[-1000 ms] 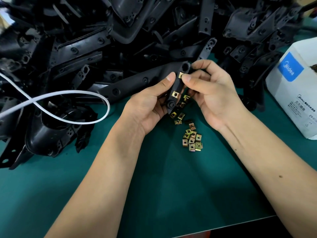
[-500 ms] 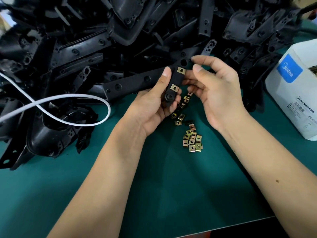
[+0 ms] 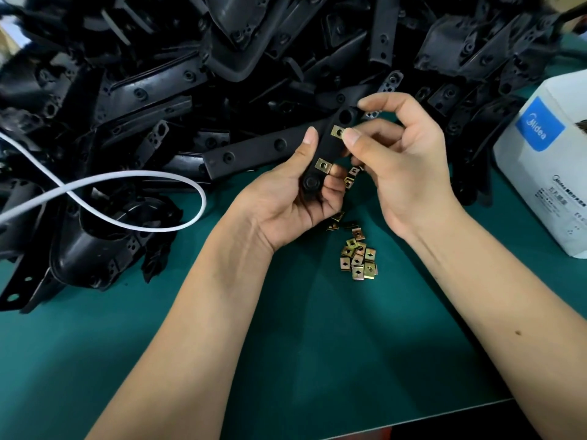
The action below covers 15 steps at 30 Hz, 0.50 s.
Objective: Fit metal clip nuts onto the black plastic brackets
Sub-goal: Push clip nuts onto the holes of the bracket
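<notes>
Bracket [image 3: 270,147], black, L-shaped, held up over green mat [image 3: 317,360], just in front of big pile [image 3: 190,74] of black plastic parts. Long arm runs left toward pile; short arm drops down into left hand [image 3: 286,204].

Left hand: palm up, fingers curled round short arm from below, thumb laid along its left edge w/ tip near the corner. Gripping bracket firmly.

Two clips already seated on short arm: upper clip [image 3: 337,132] near the corner, just below a round hole; lower clip [image 3: 323,166] further down, just above a round boss at arm's end. Both brass-coloured, each w/ a centre hole.

Right hand [image 3: 403,173]: fingers curled, thumb tip touching right edge of upper clip, index tip on bracket corner above the hole. Pinching bracket corner btw thumb & index; other fingers tucked behind, contact w/ part can't be made out.

Loose clips [image 3: 358,257] in a small heap on mat, below & btw the wrists, w/ a few strays trailing up toward left hand's fingers. Not touched by either hand.

White cable [image 3: 127,179] loops across left side, over pile edge & onto mat. White box [image 3: 546,160] w/ blue Midea label at right edge, standing on mat, well apart from hands. Both forearms bare, coming in from bottom of view.
</notes>
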Motion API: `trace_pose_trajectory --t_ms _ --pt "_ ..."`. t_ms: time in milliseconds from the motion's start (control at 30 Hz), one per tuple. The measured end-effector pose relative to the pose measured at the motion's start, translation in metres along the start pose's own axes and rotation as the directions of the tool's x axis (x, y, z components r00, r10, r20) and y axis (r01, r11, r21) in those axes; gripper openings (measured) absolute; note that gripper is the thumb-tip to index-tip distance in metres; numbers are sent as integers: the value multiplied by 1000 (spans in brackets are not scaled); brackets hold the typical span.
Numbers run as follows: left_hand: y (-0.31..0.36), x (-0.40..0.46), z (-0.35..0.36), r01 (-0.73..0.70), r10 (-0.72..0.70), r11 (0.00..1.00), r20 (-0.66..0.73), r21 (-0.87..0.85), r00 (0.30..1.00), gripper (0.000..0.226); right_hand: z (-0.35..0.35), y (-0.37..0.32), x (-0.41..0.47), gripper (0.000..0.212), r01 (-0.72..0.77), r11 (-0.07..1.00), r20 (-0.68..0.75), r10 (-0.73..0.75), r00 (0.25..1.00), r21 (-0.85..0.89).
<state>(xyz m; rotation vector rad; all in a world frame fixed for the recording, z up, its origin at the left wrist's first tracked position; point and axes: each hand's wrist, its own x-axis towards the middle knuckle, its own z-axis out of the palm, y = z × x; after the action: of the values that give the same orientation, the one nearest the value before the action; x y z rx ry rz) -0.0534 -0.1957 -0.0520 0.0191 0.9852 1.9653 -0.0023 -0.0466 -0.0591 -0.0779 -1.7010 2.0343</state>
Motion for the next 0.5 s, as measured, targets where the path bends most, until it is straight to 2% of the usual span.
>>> trace_pose_trajectory --t_ms 133,200,267,300,367,500 --pt "6 -1 -5 -3 3 998 7 56 1000 41 -6 -3 2 35 -24 999 109 27 994 -35" --pt "13 -4 -12 -20 26 987 -39 160 999 31 -16 -6 6 38 84 966 218 -30 975 -245" --pt "21 -9 -20 -20 44 959 -78 284 996 22 -25 -7 10 45 259 811 346 -74 935 -525" --pt "25 -12 -24 -11 43 941 -85 339 996 21 -26 -6 10 47 309 753 395 -71 916 -581" --pt "29 -17 -29 9 28 912 -86 410 996 22 -24 -4 9 46 335 760 455 -59 889 -557" --pt "30 -18 -30 5 55 865 -104 501 993 21 -21 -3 8 36 409 756 485 -140 863 -510"
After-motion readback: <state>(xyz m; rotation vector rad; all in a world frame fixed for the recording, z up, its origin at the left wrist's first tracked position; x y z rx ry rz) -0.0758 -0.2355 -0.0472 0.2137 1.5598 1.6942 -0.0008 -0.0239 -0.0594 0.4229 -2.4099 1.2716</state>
